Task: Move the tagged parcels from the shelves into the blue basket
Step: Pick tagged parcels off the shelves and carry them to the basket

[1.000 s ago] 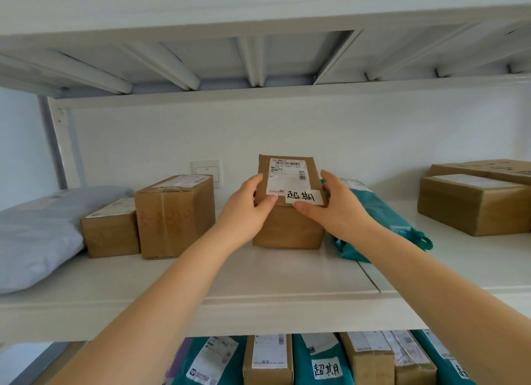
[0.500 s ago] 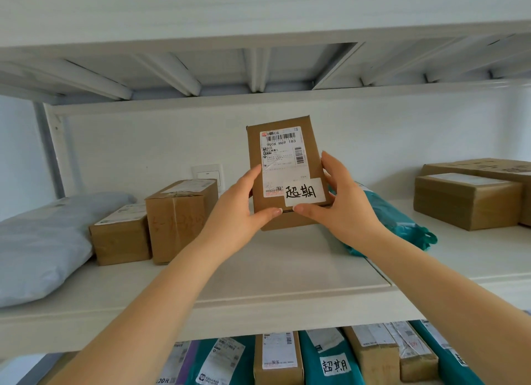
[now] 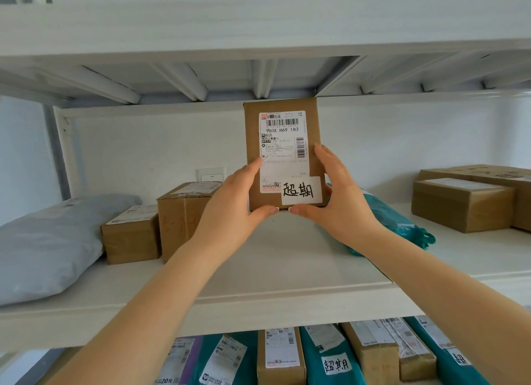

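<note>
parcel: brown cardboard box (image 3: 283, 155), held upright between both hands, label face toward camera, clear of the shelf board (image 3: 287, 269)
tag: white sticker with handwritten characters (image 3: 300, 190) at the box's lower right corner, overlapping the shipping label (image 3: 283, 150)
left hand: (image 3: 234, 201) grips the box's left edge, fingers curled behind it, thumb tip under the bottom edge
right hand: (image 3: 339, 196) grips the right edge, fingers up the side, thumb tip under the bottom edge, almost meeting the left thumb
left of left hand: two brown boxes (image 3: 184, 215) on the shelf, grey poly bag (image 3: 48, 246) further left
right of right hand: teal poly bag (image 3: 393, 224) just behind the wrist; flat brown boxes (image 3: 459, 203) well apart, far right
below the arms: lower shelf row of upright parcels; teal one (image 3: 333, 359) carries the same handwritten tag
</note>
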